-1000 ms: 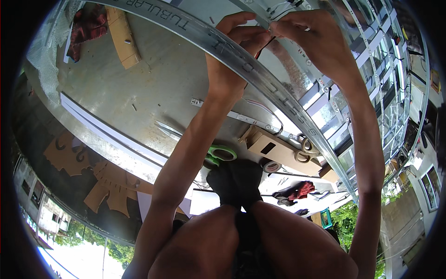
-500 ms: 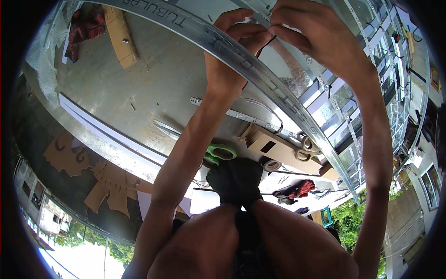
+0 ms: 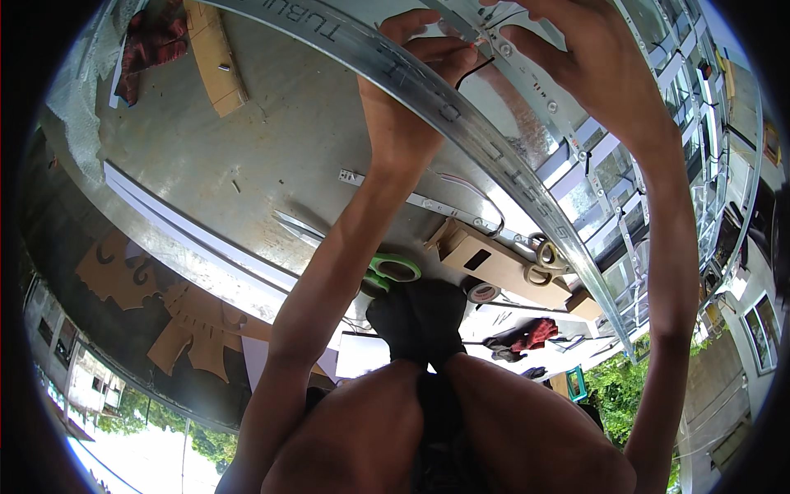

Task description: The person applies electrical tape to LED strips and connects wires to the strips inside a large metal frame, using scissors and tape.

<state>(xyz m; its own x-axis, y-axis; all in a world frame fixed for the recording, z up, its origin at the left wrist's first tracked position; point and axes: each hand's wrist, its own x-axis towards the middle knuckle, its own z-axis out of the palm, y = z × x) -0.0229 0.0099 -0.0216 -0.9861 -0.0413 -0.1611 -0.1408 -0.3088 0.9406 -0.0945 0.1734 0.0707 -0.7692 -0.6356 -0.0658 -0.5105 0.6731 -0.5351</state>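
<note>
My left hand (image 3: 415,86) reaches behind a curved metal tube (image 3: 387,74), thumb and fingers pinched on a thin wire (image 3: 475,72). A small red bit shows at the fingertips. My right hand (image 3: 580,70) hovers just right of it, thumb and forefinger spread; some of its fingertips run past the top edge. Between and below the hands runs an LED strip (image 3: 552,107) with round lenses, lying along the metal frame. Another thin dark wire (image 3: 512,14) shows near the right fingers.
On the grey surface lie a loose LED strip (image 3: 428,202), green-handled scissors (image 3: 397,267), a second pair of scissors (image 3: 539,276), a brown cardboard box (image 3: 494,265) and a tape roll (image 3: 484,292). White strips (image 3: 193,226) and cardboard (image 3: 216,62) are at left. The frame's lattice (image 3: 683,107) fills the right.
My right hand has drawn away to the right from the left fingertips, and its fingers have spread. The left hand has stayed nearly in place, still pinching the wire.
</note>
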